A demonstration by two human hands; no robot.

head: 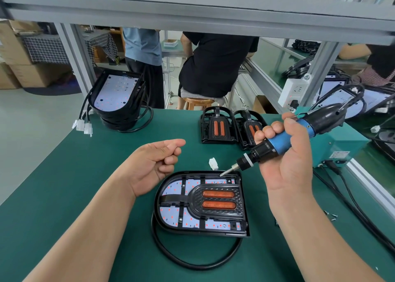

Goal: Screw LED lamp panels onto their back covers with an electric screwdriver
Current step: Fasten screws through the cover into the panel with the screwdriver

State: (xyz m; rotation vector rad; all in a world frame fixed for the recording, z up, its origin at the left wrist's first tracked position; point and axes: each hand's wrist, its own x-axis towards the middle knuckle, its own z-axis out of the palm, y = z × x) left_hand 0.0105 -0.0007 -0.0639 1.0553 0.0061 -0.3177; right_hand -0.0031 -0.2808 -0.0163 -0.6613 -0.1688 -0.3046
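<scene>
While the right hand (286,166) grips the blue screwdriver (280,141), its tip points down at the far edge of the lamp panel (171,215). That panel lies flat in its black back cover (245,224) on the green table (74,175). The left hand (154,162), fingers curled, pinches a tiny shiny bit (176,146).

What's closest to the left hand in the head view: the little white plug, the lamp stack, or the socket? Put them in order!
1. White plug: on the table, just right of the left hand.
2. Lamp stack: at the table's far left corner.
3. Socket: on the frame post, far right, beyond the table.
</scene>
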